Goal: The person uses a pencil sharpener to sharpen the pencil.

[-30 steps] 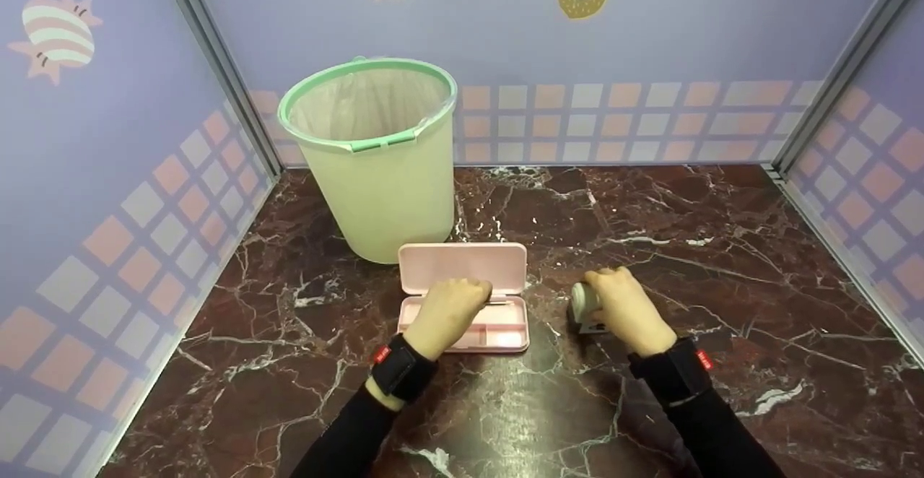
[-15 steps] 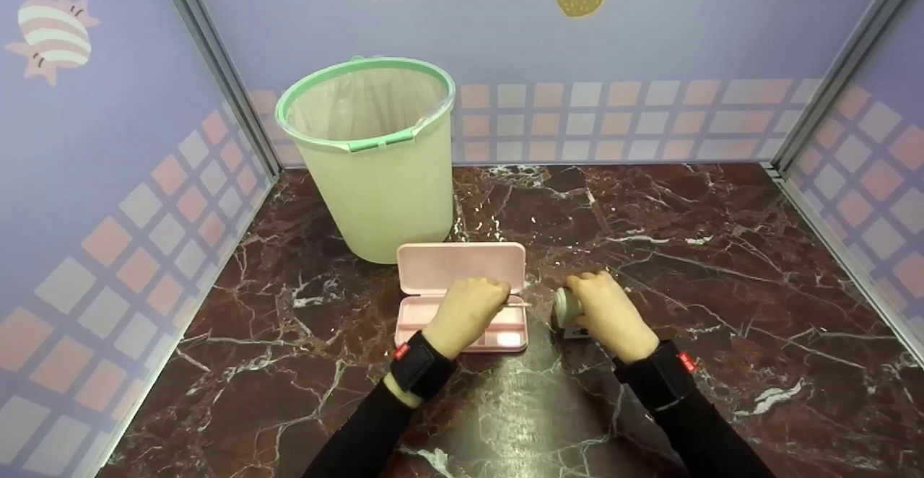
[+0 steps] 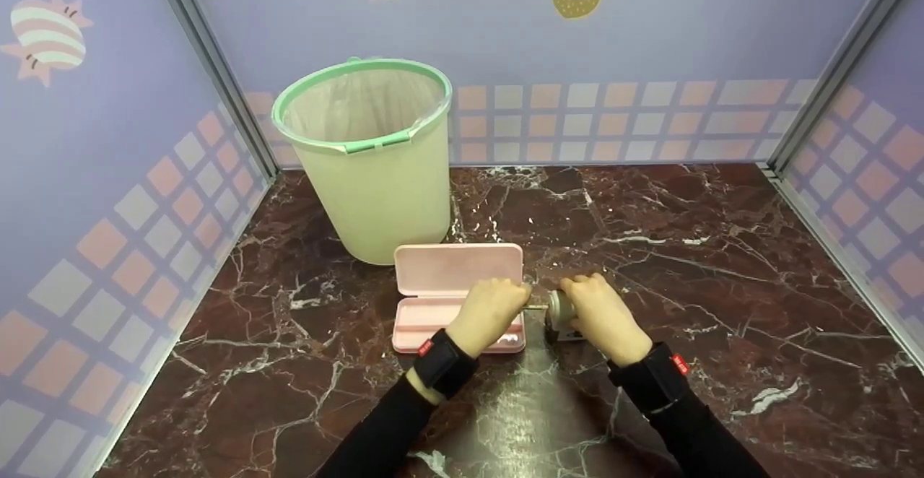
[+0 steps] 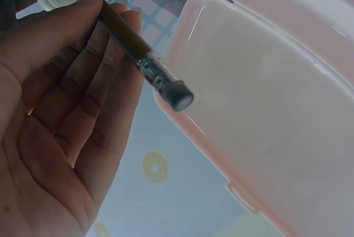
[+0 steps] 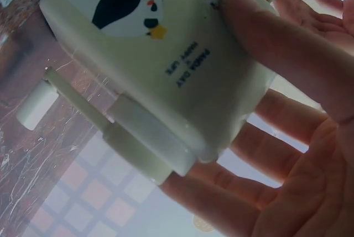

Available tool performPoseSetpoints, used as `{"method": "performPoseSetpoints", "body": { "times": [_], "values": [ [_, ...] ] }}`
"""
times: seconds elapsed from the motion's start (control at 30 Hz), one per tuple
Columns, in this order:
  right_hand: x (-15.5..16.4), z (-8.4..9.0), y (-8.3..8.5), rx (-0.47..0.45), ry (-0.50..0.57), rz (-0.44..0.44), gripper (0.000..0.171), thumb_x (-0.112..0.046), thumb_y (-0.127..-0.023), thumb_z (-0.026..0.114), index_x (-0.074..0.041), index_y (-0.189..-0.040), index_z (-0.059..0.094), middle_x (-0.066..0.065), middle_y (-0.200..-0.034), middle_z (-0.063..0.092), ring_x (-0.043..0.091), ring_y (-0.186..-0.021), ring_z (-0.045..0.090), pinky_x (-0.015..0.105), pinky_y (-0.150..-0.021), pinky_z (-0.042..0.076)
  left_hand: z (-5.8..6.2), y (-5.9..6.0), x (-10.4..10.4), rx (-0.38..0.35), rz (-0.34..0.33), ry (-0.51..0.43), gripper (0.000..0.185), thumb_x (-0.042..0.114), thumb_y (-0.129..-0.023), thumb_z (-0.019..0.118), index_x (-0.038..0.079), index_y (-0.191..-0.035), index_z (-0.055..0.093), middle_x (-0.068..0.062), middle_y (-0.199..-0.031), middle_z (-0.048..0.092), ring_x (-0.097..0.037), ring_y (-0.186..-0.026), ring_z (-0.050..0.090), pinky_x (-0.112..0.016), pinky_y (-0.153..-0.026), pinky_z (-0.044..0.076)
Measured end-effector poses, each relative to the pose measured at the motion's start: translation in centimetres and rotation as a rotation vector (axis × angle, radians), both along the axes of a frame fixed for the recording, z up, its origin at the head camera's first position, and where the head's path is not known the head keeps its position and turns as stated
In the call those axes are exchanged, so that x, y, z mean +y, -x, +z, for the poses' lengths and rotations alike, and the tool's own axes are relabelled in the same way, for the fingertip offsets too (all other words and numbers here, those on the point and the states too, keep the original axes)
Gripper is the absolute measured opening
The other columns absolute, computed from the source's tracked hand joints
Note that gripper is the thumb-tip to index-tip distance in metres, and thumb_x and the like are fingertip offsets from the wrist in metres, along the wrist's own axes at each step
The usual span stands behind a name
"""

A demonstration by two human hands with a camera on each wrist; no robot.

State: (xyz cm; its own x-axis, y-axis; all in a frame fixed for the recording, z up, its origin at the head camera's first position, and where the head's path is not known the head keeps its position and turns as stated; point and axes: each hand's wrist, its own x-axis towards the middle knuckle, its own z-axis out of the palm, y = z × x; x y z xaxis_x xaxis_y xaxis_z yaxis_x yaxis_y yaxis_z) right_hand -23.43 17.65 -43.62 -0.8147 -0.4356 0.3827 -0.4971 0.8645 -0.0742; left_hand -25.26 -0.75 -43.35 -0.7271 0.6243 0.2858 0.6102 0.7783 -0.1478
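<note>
My left hand [image 3: 492, 313] pinches a pencil [image 4: 124, 37] between thumb and fingers. The pencil's eraser end points away from a hole in the white face of a pencil sharpener [image 5: 149, 77]. Its tip is at that hole; how deep it sits I cannot tell. My right hand [image 3: 605, 318] grips the sharpener, thumb on one side and fingers on the other. Panda pictures and lettering mark the sharpener's side. From its far end sticks out a crank handle [image 5: 37, 105]. Partly under my left hand lies a pink pencil case [image 3: 422, 312], lid raised.
Behind the pencil case stands a pale green bin [image 3: 382, 196] with a clear liner. Patterned walls [image 3: 650, 37] enclose the dark marbled table [image 3: 686, 268] at the back and both sides. Small pale items lie in the case's front right compartment.
My left hand has moved right with the pencil, from over the case to the sharpener. My right hand has brought the sharpener left, closer to the case.
</note>
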Motion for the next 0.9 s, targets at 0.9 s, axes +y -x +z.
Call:
{"method": "performPoseSetpoints", "body": {
  "times": [0.9],
  "values": [
    [-0.1, -0.3, 0.0, 0.064, -0.009, -0.005, 0.041, -0.001, -0.05, 0.089, 0.001, -0.078, 0.06, 0.015, -0.073, 0.064, 0.036, -0.069, 0.06, 0.044, -0.074, 0.046, -0.5, 0.0, 1.7, 0.035, -0.035, -0.012, 0.012, 0.005, -0.08, 0.069, 0.016, -0.087, 0.07, 0.001, -0.08, 0.073, -0.016, -0.072, 0.069, -0.029, -0.06, 0.056]
  ]
}}
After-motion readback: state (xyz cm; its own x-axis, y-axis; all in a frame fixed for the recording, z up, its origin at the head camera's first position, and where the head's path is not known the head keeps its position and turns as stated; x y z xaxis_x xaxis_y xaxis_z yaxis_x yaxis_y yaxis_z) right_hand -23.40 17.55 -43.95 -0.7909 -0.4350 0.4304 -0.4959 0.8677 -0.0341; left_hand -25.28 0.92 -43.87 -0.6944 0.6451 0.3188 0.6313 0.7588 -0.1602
